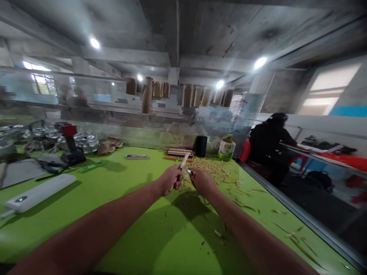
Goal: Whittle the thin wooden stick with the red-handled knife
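My left hand (171,179) is closed around a light wooden stick (185,160), which points up and away from me. Close beside it, my right hand (203,181) grips a small knife (189,172) with a metal blade and some red near the handle. The blade lies against or very near the stick; exact contact is too small to tell. Curled wood shavings (226,172) are scattered behind and to the right of my hands on the green tabletop (129,236).
A power strip (43,193), green cutter (93,166) and red-black drill (70,143) lie left. Behind stand wooden pieces (174,153), a black box (201,146) and a bottle (226,148). A person in black (268,143) sits at right, beyond the table's edge (298,214).
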`<move>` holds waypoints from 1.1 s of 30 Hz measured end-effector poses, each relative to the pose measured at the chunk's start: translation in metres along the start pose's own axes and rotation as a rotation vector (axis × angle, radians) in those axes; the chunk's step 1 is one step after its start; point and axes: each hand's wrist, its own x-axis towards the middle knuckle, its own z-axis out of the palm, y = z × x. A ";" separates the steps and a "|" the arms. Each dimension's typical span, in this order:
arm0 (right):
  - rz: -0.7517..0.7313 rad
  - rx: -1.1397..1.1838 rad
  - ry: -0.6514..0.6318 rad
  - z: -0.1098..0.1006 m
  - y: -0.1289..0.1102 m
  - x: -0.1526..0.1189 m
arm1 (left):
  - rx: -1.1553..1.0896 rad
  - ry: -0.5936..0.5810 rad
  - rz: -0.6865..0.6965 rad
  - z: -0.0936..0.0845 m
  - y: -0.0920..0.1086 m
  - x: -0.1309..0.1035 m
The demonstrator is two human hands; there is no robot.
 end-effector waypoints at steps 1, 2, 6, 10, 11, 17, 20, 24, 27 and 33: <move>-0.003 -0.034 -0.010 0.000 -0.003 -0.002 | -0.031 -0.008 -0.002 0.001 0.001 -0.002; -0.006 -0.061 -0.017 0.000 -0.006 -0.004 | -0.059 -0.015 -0.004 0.003 0.002 -0.004; -0.066 -0.116 -0.006 -0.004 -0.015 -0.010 | -0.135 -0.009 -0.005 0.009 0.005 -0.010; -0.084 -0.159 -0.029 -0.008 -0.021 -0.012 | -0.184 0.009 -0.005 0.014 0.000 -0.014; -0.076 -0.175 -0.041 -0.008 -0.021 -0.012 | -0.194 0.012 -0.007 0.015 0.000 -0.015; -0.068 -0.215 -0.014 -0.008 -0.022 -0.009 | -0.221 0.041 -0.032 0.023 0.006 -0.021; -0.012 -0.201 0.002 -0.010 -0.013 -0.003 | -0.221 0.042 -0.057 0.027 0.010 -0.028; 0.164 -0.192 0.033 -0.016 0.006 0.004 | -0.194 0.000 -0.126 0.031 0.011 -0.035; 0.192 -0.168 0.037 -0.015 0.014 0.005 | -0.162 -0.014 -0.122 0.031 0.009 -0.035; 0.181 -0.107 0.053 -0.005 0.020 0.010 | -0.145 -0.031 -0.115 0.026 0.004 -0.037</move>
